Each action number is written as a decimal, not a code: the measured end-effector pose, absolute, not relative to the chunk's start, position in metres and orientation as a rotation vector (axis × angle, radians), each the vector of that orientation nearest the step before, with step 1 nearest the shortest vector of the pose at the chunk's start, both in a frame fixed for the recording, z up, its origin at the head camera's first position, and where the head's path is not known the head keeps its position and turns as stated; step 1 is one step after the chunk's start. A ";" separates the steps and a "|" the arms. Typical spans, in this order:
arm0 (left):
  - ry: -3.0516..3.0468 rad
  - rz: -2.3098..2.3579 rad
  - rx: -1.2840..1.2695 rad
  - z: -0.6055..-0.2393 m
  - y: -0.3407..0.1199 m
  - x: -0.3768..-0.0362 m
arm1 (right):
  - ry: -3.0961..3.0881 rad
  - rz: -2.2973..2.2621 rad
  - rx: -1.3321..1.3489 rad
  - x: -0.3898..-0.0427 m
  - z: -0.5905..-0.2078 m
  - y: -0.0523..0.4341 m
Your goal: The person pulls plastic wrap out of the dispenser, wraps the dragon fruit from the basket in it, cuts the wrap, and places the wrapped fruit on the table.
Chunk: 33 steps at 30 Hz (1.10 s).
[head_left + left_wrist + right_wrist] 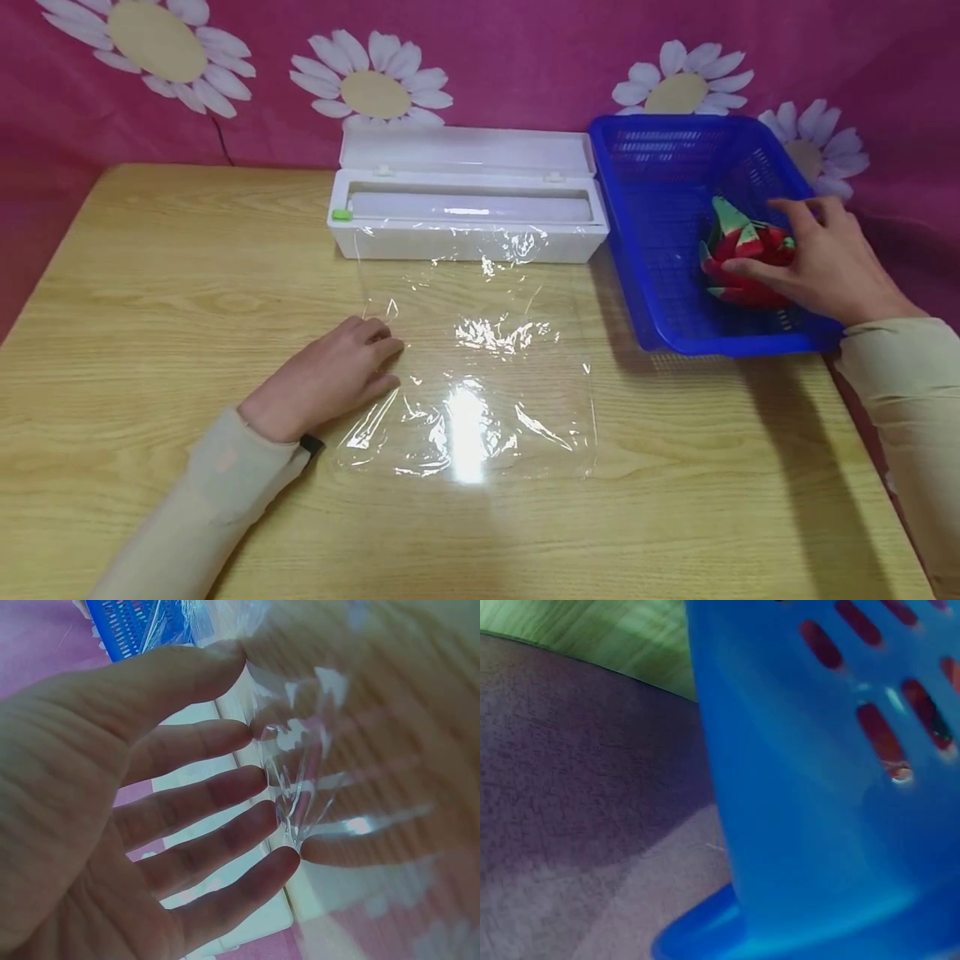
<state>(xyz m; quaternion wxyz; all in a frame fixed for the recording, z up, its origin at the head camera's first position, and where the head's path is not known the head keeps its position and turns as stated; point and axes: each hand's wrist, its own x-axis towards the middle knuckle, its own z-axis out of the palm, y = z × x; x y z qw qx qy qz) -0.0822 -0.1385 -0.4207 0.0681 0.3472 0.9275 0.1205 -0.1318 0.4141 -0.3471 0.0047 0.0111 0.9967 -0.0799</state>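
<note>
A sheet of clear cling film point(495, 333) stretches toward me over the table from a roll point(472, 206) in a white dispenser box point(468, 242) with its lid raised. My left hand point(326, 375) rests at the film's left edge. In the left wrist view its straight, spread fingers point(217, 795) meet the film with their tips. My right hand point(836, 258) reaches over the rim of a blue basket point(645, 283), thumb and fingers parted around a red dragon fruit point(750, 275) with green-tipped scales. The thumb overlaps the fruit; the right wrist view shows mainly the basket's slotted wall point(802, 787).
A green slider point(342, 215) sits at the left end of the dispenser box. Behind the wooden table point(187, 275) hangs a magenta cloth point(517, 58) with white daisies. The basket stands at the table's right edge, close against the box.
</note>
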 end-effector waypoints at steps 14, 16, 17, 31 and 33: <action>2.800 0.349 1.045 -0.422 -0.143 -0.081 | 2.951 -0.207 0.191 -0.146 -0.355 0.406; 2.806 0.345 1.054 -0.421 -0.142 -0.081 | 2.941 -0.181 0.177 -0.146 -0.357 0.408; 2.809 0.341 1.057 -0.421 -0.142 -0.081 | 2.941 -0.175 0.164 -0.146 -0.358 0.409; 2.840 0.311 1.073 -0.422 -0.139 -0.080 | 3.002 -0.246 0.058 -0.147 -0.368 0.413; 2.841 0.306 1.072 -0.421 -0.139 -0.080 | 2.992 -0.247 0.063 -0.147 -0.368 0.413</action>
